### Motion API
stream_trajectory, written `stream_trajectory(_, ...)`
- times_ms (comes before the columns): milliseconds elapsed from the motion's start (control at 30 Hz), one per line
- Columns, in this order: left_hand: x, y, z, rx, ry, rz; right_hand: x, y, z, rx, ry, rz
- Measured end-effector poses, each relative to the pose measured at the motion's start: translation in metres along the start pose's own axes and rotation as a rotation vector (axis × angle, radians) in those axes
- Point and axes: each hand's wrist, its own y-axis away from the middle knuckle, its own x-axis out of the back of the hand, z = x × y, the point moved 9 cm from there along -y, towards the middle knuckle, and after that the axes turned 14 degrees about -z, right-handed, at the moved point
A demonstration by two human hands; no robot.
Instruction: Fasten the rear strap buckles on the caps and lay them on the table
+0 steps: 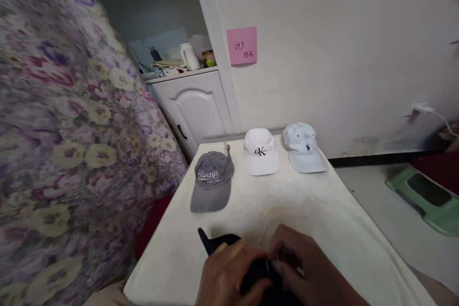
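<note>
A black cap point(223, 241) lies at the near edge of the table, largely covered by my hands. My left hand point(227, 275) is closed over its left side, fingers pressing the dark fabric. Thumb and forefinger of my right hand point(304, 260) pinch the cap's strap beside a small gold-coloured buckle. Farther back sits a grey cap point(212, 181) with "Always" lettering. A white cap point(261, 152) with black "CK" letters and a pale blue cap point(304, 147) with a small dark emblem stand along the far side.
The table point(287, 205) has a cream cloth. A floral curtain point(71, 153) hangs at the left. Behind is a white cabinet point(195, 105) bearing a white jug point(190, 56). A pink note point(242, 46) is on the wall. A green stool point(423, 201) stands at right.
</note>
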Motion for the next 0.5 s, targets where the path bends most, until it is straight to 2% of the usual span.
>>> stream_trajectory(200, 0.004, 0.0, 0.002, -0.026, -0.033, 0.013, 0.01, 0.004, 0.012, 0.113, -0.099, 0.044)
stream_trajectory(267, 0.007, 0.002, 0.004, -0.051, -0.062, 0.055, 0.008, 0.002, 0.021, 0.137, -0.201, -0.029)
stream_trajectory(400, 0.012, 0.006, 0.005, -0.083, -0.084, 0.112, -0.013, -0.006, 0.035, 0.133, -0.586, -0.255)
stream_trajectory(500, 0.013, 0.007, 0.006, -0.103, -0.073, 0.104, -0.02, -0.013, 0.039, 0.136, -0.744, -0.264)
